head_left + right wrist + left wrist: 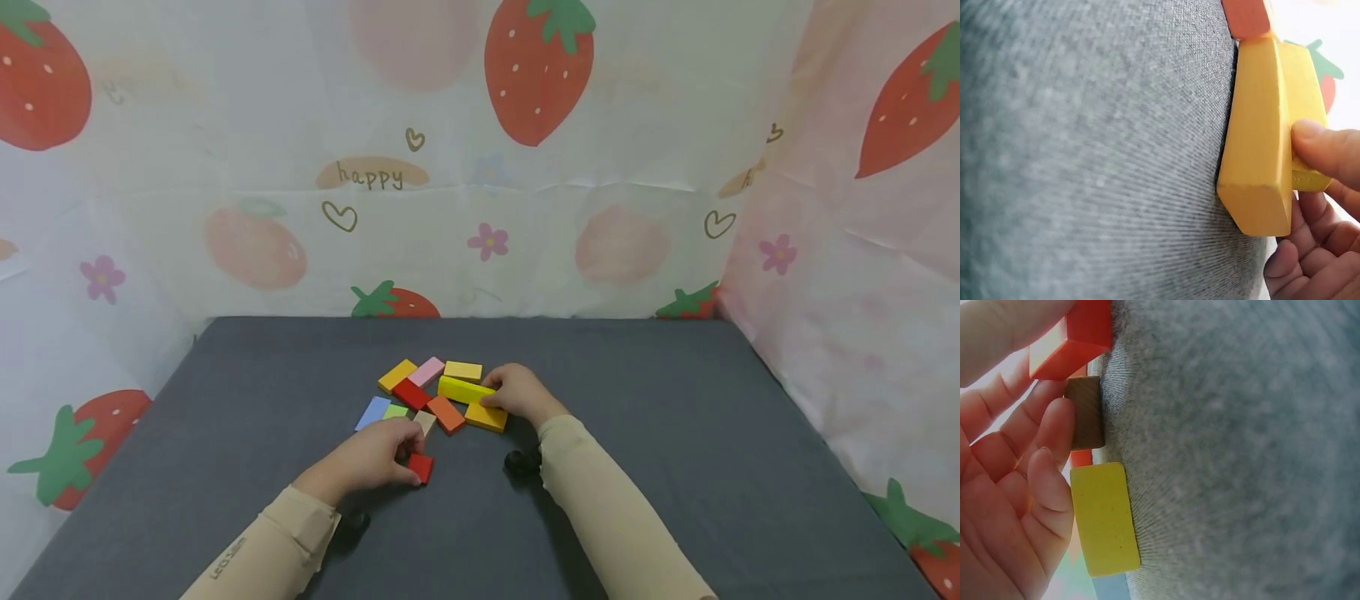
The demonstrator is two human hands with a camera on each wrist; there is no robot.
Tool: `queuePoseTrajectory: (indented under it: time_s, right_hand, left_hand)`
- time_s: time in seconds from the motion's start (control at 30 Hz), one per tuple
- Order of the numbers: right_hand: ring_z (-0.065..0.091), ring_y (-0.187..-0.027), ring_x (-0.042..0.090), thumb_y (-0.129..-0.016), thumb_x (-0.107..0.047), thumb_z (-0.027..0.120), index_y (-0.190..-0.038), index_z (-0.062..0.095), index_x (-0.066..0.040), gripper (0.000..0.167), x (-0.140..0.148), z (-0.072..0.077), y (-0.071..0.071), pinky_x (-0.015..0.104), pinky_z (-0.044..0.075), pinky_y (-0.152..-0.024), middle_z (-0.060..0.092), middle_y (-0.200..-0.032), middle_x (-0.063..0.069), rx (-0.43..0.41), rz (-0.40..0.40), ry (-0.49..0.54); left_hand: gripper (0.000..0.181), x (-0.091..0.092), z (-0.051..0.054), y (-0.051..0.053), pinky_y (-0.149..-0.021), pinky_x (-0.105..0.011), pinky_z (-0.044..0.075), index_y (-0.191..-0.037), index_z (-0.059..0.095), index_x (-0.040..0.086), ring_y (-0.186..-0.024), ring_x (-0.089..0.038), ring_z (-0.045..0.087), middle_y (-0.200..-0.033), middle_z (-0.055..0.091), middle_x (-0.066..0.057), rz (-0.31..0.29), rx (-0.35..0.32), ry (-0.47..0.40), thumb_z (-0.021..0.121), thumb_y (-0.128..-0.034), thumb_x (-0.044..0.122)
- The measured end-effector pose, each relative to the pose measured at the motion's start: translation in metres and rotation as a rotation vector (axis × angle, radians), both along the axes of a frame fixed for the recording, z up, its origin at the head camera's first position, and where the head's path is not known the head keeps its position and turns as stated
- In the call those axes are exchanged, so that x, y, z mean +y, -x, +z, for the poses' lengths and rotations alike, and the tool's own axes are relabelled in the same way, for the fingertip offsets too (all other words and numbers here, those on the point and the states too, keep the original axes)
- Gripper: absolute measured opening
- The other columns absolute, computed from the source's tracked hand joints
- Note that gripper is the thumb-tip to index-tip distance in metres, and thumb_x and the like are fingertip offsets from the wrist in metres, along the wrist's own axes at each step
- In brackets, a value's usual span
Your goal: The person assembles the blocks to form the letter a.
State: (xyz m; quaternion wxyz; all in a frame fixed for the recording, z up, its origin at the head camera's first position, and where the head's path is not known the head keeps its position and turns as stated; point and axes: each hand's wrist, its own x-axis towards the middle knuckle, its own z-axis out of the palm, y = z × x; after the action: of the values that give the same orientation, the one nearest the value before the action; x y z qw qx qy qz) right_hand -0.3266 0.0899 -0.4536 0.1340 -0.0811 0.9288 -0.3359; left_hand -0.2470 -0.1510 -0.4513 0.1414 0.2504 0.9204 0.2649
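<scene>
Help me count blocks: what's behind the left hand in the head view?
Behind the left hand: a blue block, green block and beige block. It partly covers the last two; anything fully hidden there cannot be seen.

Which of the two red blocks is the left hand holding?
The nearer red block, pinched by the left hand; the other red block lies farther back beside the pink block, unheld.

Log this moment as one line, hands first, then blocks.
left hand: pinches small red block | right hand: pinches bright yellow block | other blocks: grouped on gray table
</scene>
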Motion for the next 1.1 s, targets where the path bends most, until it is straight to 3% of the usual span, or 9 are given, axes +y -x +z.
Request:
queuePoseTrajectory:
  time_s: [0.1,0.3,0.57,0.8,1.1]
  right_hand:
    - [0.055,-0.072,0.016,-0.081,-0.024,0.069,-0.093,0.070,-0.014,0.015,0.000,0.001,-0.001,0.029,0.047,-0.067,0.063,-0.089,-0.001,-0.015,0.016,-0.010]
    - [0.056,-0.074,0.016,-0.083,-0.026,0.067,-0.093,0.071,-0.016,0.015,0.002,0.001,-0.002,0.030,0.047,-0.066,0.063,-0.091,-0.002,-0.041,-0.034,0.020]
    - [0.058,-0.077,0.016,-0.083,-0.027,0.066,-0.095,0.070,-0.016,0.016,0.012,0.005,-0.001,0.031,0.049,-0.070,0.063,-0.091,-0.001,-0.072,-0.084,0.105]
    - [0.059,-0.077,0.018,-0.084,-0.024,0.066,-0.094,0.069,-0.014,0.015,0.031,0.010,0.000,0.031,0.050,-0.070,0.064,-0.088,0.001,-0.049,-0.127,0.165]
    - [0.060,-0.083,0.023,-0.084,-0.021,0.066,-0.101,0.067,-0.008,0.021,0.058,0.017,0.001,0.036,0.050,-0.077,0.064,-0.094,0.007,-0.034,-0.198,0.257]
  left_hand:
    - [0.034,0.000,0.001,0.000,-0.066,-0.028,0.043,-0.085,0.053,0.025,-0.074,-0.012,0.050,-0.077,0.053,0.007,-0.015,0.002,0.018,0.081,-0.0666,0.030]
    - [0.030,0.001,0.003,0.000,-0.073,-0.030,0.044,-0.092,0.062,0.023,-0.079,-0.010,0.048,-0.085,0.051,0.010,-0.068,0.026,0.067,0.079,-0.0689,0.032]
    - [0.024,-0.001,0.001,-0.002,-0.067,-0.028,0.043,-0.081,0.055,0.028,-0.075,-0.011,0.049,-0.077,0.052,0.009,-0.060,0.006,0.036,0.078,-0.0715,0.029]
    - [0.021,0.001,0.002,-0.001,-0.062,-0.030,0.042,-0.081,0.055,0.025,-0.070,-0.012,0.050,-0.072,0.053,0.007,-0.031,-0.021,0.003,0.075,-0.0750,0.028]
    - [0.022,0.006,0.008,-0.001,-0.062,-0.028,0.046,-0.083,0.055,0.024,-0.074,-0.014,0.052,-0.079,0.057,0.008,0.063,-0.031,-0.105,0.075,-0.0751,0.028]
